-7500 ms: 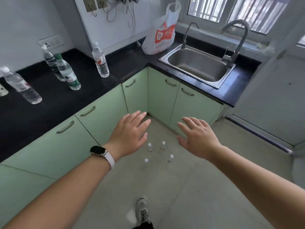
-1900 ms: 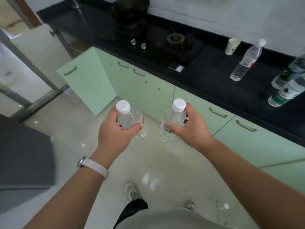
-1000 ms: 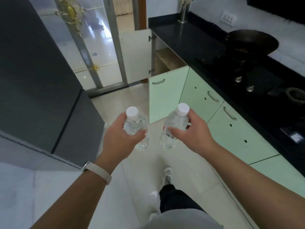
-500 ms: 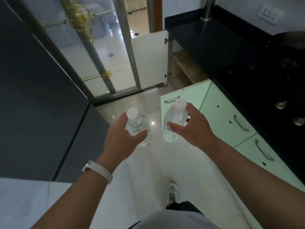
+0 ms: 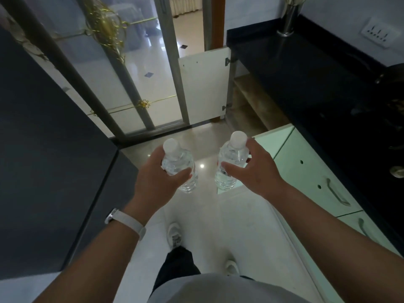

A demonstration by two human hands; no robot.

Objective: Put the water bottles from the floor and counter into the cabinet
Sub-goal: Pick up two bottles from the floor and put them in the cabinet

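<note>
I hold two small clear water bottles with white caps upright in front of me. My left hand (image 5: 157, 178) is shut on the left bottle (image 5: 182, 169), and my right hand (image 5: 253, 171) is shut on the right bottle (image 5: 231, 160). Ahead on the right, under the black counter (image 5: 306, 73), stands an open cabinet (image 5: 247, 110) with a wooden shelf inside. Its white door (image 5: 203, 84) swings out to the left, and a green door (image 5: 271, 138) stands open just beyond my right hand.
A tall dark appliance (image 5: 43, 149) fills the left side. Glass sliding doors (image 5: 122, 73) stand ahead. Green cabinet fronts with handles (image 5: 317, 186) run along the right. A metal holder (image 5: 288, 18) sits on the far counter. My feet (image 5: 173, 235) are on the pale tile floor.
I have walked forward with both bottles still in my hands. The open cabinet and glass doors are nearer, and the stove has slid off to the right.
</note>
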